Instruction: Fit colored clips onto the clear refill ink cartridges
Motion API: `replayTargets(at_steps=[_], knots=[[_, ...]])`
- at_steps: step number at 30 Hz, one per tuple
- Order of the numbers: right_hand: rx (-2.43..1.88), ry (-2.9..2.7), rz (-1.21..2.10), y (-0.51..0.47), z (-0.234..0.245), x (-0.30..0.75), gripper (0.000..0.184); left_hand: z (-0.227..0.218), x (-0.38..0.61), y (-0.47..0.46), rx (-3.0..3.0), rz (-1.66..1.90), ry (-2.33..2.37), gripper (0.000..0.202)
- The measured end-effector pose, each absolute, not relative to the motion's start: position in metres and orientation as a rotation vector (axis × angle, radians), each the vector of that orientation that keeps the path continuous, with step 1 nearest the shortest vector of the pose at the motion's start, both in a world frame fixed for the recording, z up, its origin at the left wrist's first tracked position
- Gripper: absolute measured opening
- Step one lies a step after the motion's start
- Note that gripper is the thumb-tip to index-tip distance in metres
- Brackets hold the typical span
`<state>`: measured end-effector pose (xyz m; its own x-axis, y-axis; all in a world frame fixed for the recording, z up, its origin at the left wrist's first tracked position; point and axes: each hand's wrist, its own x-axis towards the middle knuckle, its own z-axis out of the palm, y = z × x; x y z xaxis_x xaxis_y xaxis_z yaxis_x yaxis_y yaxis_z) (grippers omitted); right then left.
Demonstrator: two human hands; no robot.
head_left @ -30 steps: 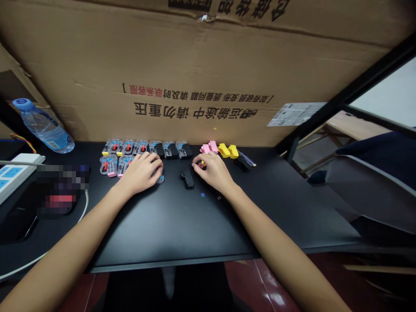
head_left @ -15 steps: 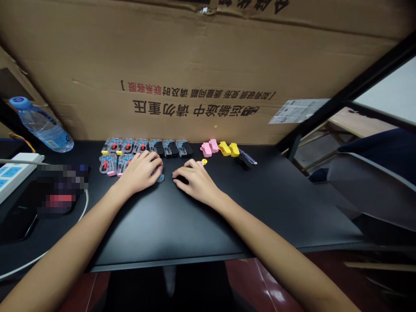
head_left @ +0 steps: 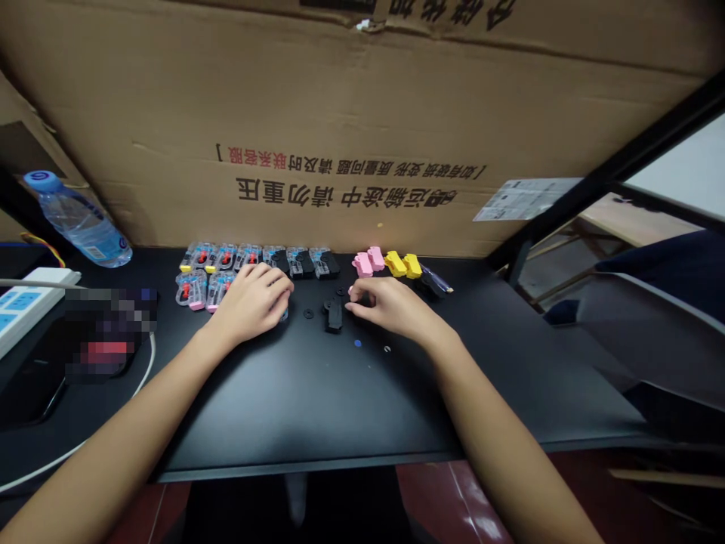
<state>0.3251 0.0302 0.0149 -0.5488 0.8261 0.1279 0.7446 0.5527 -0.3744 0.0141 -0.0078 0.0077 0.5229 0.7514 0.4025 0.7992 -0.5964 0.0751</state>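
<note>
My left hand (head_left: 252,301) rests on the black table (head_left: 317,393) with its fingers curled over a clear-and-blue part that shows only at its edge. My right hand (head_left: 390,306) lies to the right, fingertips pinched together near a small black part (head_left: 334,314); whatever they hold is too small to make out. A tiny black disc (head_left: 308,313) lies between the hands. Behind the left hand stand two rows of clear assembled pieces (head_left: 226,264) with red and black insides. Pink parts (head_left: 367,261) and yellow parts (head_left: 403,264) sit behind the right hand.
A big cardboard sheet (head_left: 351,128) walls off the back of the table. A water bottle (head_left: 76,221) lies at far left, above a white power strip (head_left: 26,302) and a white cable (head_left: 84,442). A small blue dot (head_left: 356,343) lies on the table, a black frame post (head_left: 600,181) at right.
My right hand went left over the black part, then came back right, uncovering it and a small black disc. The left hand has stayed in place.
</note>
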Motion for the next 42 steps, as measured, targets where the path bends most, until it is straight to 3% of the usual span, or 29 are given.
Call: replayTargets(at_steps=[5,9,13,20,26,31,36,42], knots=[[-1.326,-2.563,0.326,0.027,0.015,0.321,0.006,0.006,0.027,-0.017,-2.743,-0.525,-1.190,0.027],[-1.376,-2.354,0.189,0.019,0.018,0.307,0.027,-0.007,0.036,-0.020,-2.727,-0.487,-1.244,0.030],[-1.426,-2.401,0.125,0.008,0.015,0.290,0.035,-0.017,0.041,-0.021,-2.718,-0.482,-1.241,0.031],[-1.250,-2.524,0.363,0.001,0.007,0.279,0.027,-0.020,0.043,-0.021,-2.738,-0.505,-1.242,0.021],[-1.105,-2.441,0.489,0.005,0.004,0.281,0.032,-0.020,0.043,-0.021,-2.772,-0.505,-1.288,0.015],[-1.059,-2.263,0.567,0.008,0.001,0.281,0.032,-0.017,0.040,-0.021,-2.769,-0.512,-1.278,0.022],[-1.059,-2.182,0.504,0.010,0.002,0.283,0.032,-0.010,0.027,-0.015,-2.711,-0.522,-1.333,0.027],[-1.057,-2.212,0.434,0.010,0.001,0.285,0.035,-0.009,0.023,-0.013,-2.739,-0.503,-1.361,0.017]])
